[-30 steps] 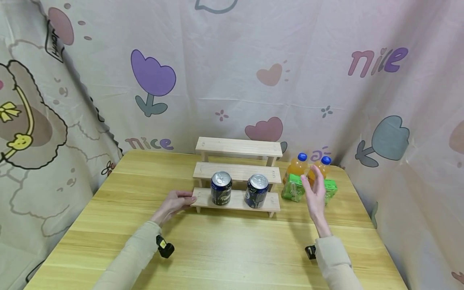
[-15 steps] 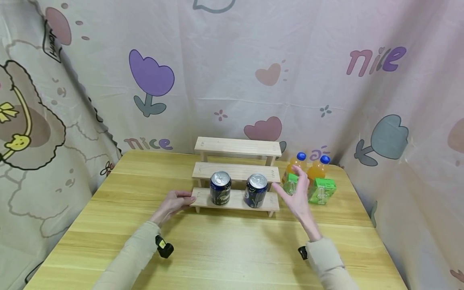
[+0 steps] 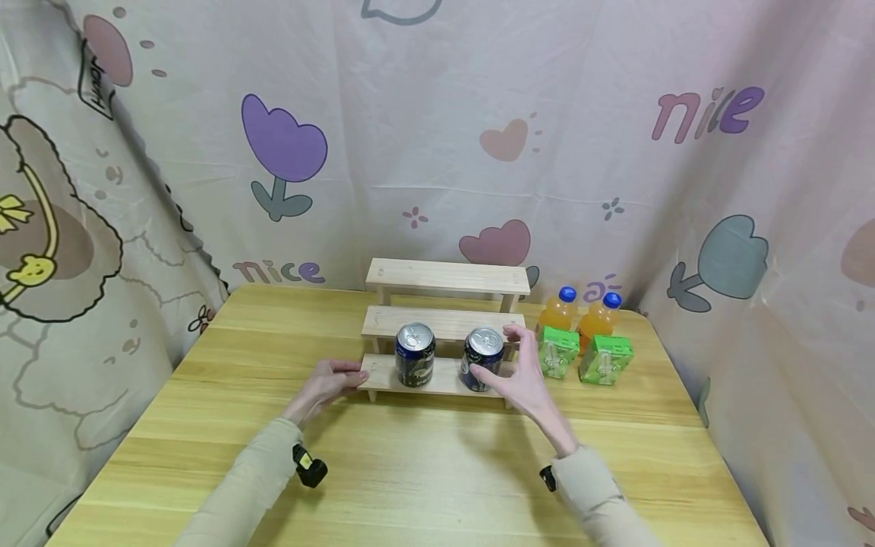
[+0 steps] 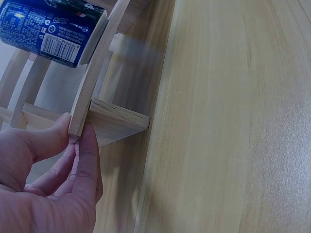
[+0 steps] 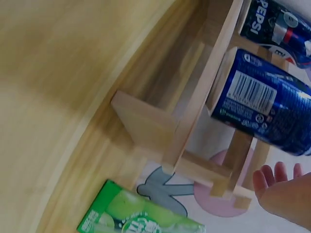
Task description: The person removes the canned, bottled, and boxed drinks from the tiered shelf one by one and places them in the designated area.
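A three-step wooden display stand (image 3: 444, 325) stands at the back of the table. On its lowest step are two dark blue Pepsi cans, a left can (image 3: 414, 357) and a right can (image 3: 476, 363), both upright. My left hand (image 3: 326, 389) pinches the left end of that step; the left wrist view has the thumb above the board (image 4: 86, 99) and fingers beneath. My right hand (image 3: 522, 378) is at the right can, fingers spread, thumb overlapping its front in the head view. In the right wrist view, the fingers (image 5: 277, 175) show a gap from the can (image 5: 265, 102).
Right of the stand are two green drink cartons, one nearer it (image 3: 557, 353) and one farther right (image 3: 605, 362). Behind them stand two orange drink bottles with blue caps, a left bottle (image 3: 559, 310) and a right bottle (image 3: 598, 319). A printed curtain (image 3: 410, 152) hangs behind the table.
My right hand has moved left, from in front of the cartons to the right can. The left hand has stayed on the step, and the cans have not moved.
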`<state>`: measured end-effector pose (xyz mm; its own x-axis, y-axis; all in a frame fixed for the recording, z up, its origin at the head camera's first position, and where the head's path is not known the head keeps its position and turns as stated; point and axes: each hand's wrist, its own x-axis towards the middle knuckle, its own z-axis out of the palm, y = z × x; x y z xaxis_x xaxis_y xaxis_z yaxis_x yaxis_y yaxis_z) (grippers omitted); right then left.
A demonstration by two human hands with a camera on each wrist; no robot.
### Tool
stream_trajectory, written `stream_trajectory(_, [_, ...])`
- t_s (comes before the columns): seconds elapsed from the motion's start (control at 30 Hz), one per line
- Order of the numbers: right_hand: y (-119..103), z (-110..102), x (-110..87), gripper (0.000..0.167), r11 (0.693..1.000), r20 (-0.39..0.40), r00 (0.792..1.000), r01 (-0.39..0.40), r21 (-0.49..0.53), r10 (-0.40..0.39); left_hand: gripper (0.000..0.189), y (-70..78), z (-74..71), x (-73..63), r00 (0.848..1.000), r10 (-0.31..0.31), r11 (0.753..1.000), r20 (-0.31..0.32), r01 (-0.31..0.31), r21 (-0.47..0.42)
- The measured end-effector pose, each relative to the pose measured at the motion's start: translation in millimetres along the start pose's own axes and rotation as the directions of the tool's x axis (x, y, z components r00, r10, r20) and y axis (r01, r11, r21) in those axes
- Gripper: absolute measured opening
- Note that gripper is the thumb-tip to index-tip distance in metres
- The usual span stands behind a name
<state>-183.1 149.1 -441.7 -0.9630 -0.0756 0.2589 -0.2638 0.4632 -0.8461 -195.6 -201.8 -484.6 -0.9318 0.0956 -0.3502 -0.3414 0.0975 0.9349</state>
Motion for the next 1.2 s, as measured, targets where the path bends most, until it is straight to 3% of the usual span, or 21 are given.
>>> stream_trajectory(0.63, [-0.4, 21.4, 5.4, 0.077, 0.997, -0.128, 0.99, 0.069, 0.029, -0.064, 0.054, -0.6, -0.4, 0.9, 1.0, -0.001, 1.0, 0.003, 0.001, -0.012])
stream_trajectory(1.2, [1.0, 23.6, 3.2, 0.076, 0.995, -0.167, 0.984, 0.071, 0.071, -0.058, 0.051, -1.3, 0.3, 1.1, 1.0, -0.001, 1.0, 0.001, 0.001, -0.018])
